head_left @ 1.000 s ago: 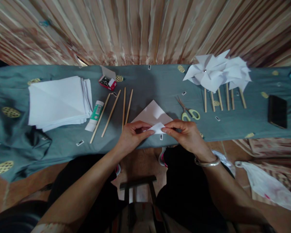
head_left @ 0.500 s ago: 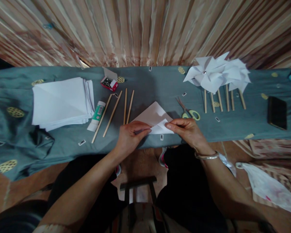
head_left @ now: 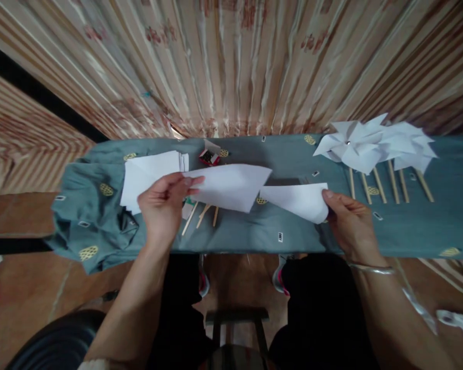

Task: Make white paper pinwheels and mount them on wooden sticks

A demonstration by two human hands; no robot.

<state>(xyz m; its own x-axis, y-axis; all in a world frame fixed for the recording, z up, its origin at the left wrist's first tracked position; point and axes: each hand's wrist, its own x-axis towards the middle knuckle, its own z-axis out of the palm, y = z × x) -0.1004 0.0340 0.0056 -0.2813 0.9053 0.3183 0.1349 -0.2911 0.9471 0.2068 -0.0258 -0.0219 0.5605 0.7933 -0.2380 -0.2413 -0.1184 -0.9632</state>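
My left hand [head_left: 162,206] pinches a white paper piece [head_left: 229,186] between thumb and fingers, raised above the table. Another white paper piece [head_left: 299,199], narrower and curling at its right end, is gripped by my right hand [head_left: 349,221]. The inner ends of both pieces come close together near the middle; I cannot tell whether they are joined. Beneath the left piece, the wooden sticks [head_left: 190,218] and the glue stick [head_left: 187,209] are partly covered. Only the tips of the scissors [head_left: 305,181] show behind the right piece.
A paper stack [head_left: 150,172] lies at the left, beside an open red box of small metal pieces [head_left: 209,156]. White paper pinwheels [head_left: 349,146] on wooden sticks lie at the right. A patterned curtain [head_left: 231,67] hangs behind the cloth-covered table [head_left: 231,239].
The folded paper has left the tabletop. My hands have moved apart and up, each with a paper piece. The view has shifted, so the table appears lower and farther right.
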